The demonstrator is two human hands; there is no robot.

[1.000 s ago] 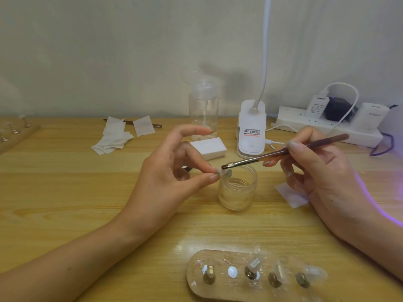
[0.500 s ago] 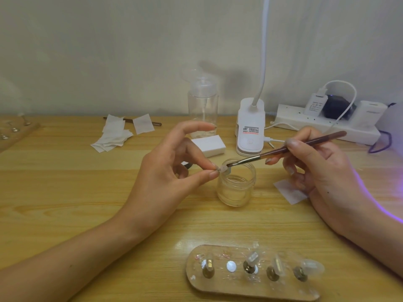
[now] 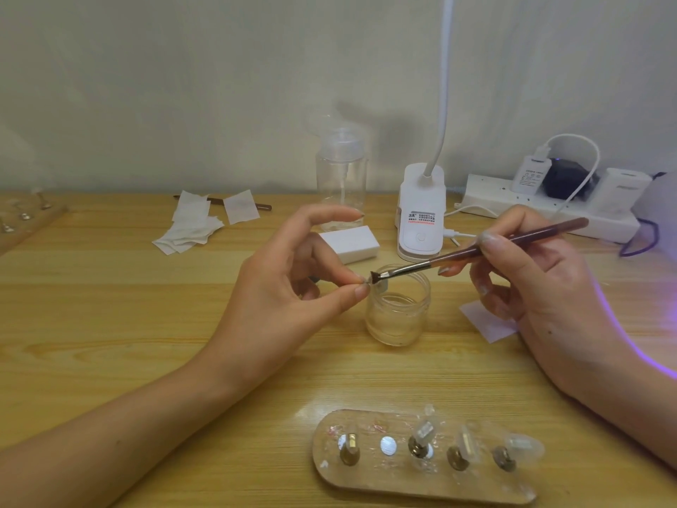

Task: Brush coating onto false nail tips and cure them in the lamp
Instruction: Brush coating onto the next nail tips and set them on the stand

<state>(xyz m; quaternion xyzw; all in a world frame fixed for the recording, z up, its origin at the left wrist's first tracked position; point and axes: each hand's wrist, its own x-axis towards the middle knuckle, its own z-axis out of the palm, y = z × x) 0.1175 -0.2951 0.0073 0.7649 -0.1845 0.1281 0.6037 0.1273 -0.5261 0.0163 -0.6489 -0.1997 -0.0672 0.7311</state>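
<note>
head view showed the left hand pinching a tiny clear false nail tip over the small clear glass jar, probably to catch drips. the right hand gripped a slim brown-handled brush, its bristles touching the tip.

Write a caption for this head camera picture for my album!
Left hand pinches a nail tip by the glass jar while the right hand touches it with a brush.

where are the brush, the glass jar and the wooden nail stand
brush (image 3: pixel 454 255): head view, on its dark handle
glass jar (image 3: pixel 397 324): head view, on its front wall
wooden nail stand (image 3: pixel 403 485): head view, bare wood at near edge
</note>
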